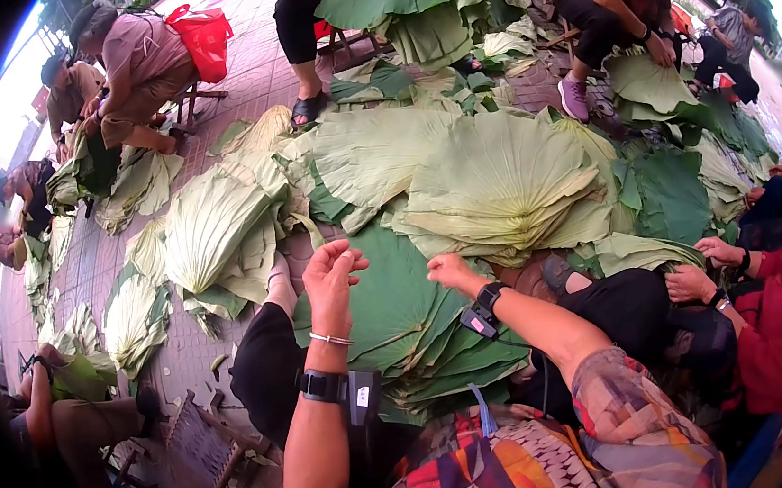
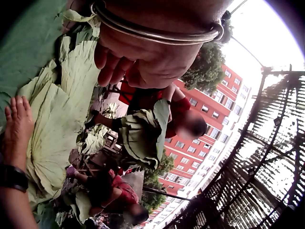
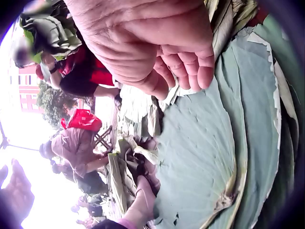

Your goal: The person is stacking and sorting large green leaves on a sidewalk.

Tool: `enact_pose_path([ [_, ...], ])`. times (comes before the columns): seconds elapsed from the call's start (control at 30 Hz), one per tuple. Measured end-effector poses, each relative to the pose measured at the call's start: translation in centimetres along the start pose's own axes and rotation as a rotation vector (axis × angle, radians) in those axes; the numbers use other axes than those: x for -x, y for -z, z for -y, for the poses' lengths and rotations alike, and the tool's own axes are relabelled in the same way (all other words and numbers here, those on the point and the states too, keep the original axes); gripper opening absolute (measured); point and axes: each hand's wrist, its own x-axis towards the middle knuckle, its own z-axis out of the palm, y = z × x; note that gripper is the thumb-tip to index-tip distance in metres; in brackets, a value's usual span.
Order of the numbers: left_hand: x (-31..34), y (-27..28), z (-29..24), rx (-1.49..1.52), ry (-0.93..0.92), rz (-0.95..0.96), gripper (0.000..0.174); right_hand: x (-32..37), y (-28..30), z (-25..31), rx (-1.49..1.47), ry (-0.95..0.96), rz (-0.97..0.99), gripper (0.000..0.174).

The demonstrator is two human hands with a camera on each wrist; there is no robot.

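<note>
The left hand (image 1: 329,274) is raised above a stack of dark green leaves (image 1: 396,291), its fingers loosely bent and nothing visible in them. In the left wrist view the left palm (image 2: 147,64) shows bare. Over the far part of the same stack is the right hand (image 1: 454,273), near the edge of the pale leaves (image 1: 509,184). The right wrist view shows the right hand (image 3: 167,47) with loosely bent, empty fingers above the green leaves (image 3: 200,138); whether it touches them I cannot tell. The stack lies between the person's knees.
More pale leaves (image 1: 217,224) lie on the brick paving at the left. Several seated people handle leaves around the pile, one in red (image 1: 781,327) close at the right. A low folding stool (image 1: 204,445) stands at the lower left.
</note>
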Motion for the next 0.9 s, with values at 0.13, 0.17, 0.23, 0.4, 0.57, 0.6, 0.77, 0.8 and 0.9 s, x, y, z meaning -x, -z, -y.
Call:
enact_pose_path([
  [0.13, 0.0, 0.3, 0.1, 0.004, -0.013, 0.0, 0.016, 3.9, -4.2, 1.2, 0.292, 0.255, 0.328, 0.043],
  [0.17, 0.0, 0.3, 0.1, 0.007, -0.012, -0.005, 0.016, 5.1, -4.9, 1.9, 0.491, 0.326, 0.342, 0.045],
  [0.23, 0.1, 0.3, 0.1, 0.023, -0.021, 0.006, 0.016, 6.1, -5.9, 1.6, 0.693, 0.4, 0.355, 0.048],
  [0.4, 0.1, 0.5, 0.1, 0.044, -0.027, -0.019, 0.018, 6.2, -7.0, 0.4, 0.86, 0.496, 0.326, 0.027],
  [0.57, 0.2, 0.8, 0.0, 0.059, -0.037, -0.03, 0.018, 5.7, -7.3, 1.1, 0.976, 0.512, 0.379, 0.015],
  [0.6, 0.3, 0.9, -0.1, 0.059, -0.035, -0.027, 0.018, 5.7, -7.1, 1.8, 0.905, 0.509, 0.338, 0.015],
  [0.77, 0.4, 0.9, -0.3, 0.079, -0.042, -0.016, 0.018, 4.5, -6.2, 4.3, 0.599, 0.486, 0.156, 0.015],
  [0.8, 0.5, 0.9, -0.4, 0.056, -0.043, -0.009, 0.016, 4.1, -6.2, 4.8, 0.523, 0.523, 0.103, 0.012],
  [0.9, 0.5, 0.8, -0.5, 0.046, -0.037, -0.022, 0.016, 3.6, -5.9, 6.3, 0.416, 0.582, 0.055, 0.008],
])
